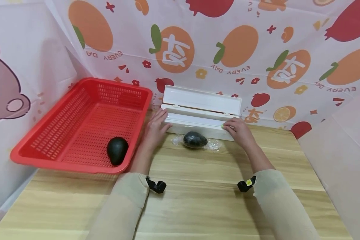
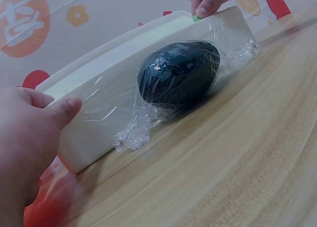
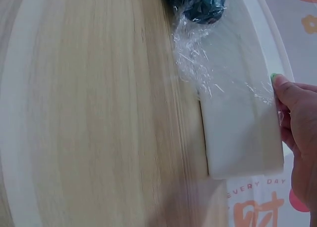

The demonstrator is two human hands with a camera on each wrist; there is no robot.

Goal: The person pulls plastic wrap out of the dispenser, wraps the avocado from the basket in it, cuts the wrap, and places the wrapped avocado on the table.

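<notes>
A long white cling film dispenser box (image 1: 217, 133) stands at the back of the table with its lid (image 1: 204, 100) raised. My left hand (image 1: 155, 128) grips its left end, thumb on the front face and the other fingers over the far side. Near the right end, my right hand (image 1: 241, 133) pinches a small green slider (image 3: 273, 76) on the box's top edge. Against the front of the box lies a dark avocado (image 2: 181, 73) wrapped in clear cling film (image 2: 136, 133). The film reaches up the front face to the top edge.
On the left, a red plastic basket (image 1: 78, 168) holds one unwrapped avocado (image 1: 117, 150). A fruit-printed cloth (image 1: 204, 50) hangs right behind the box. Wooden tabletop (image 1: 195, 200) stretches between my forearms.
</notes>
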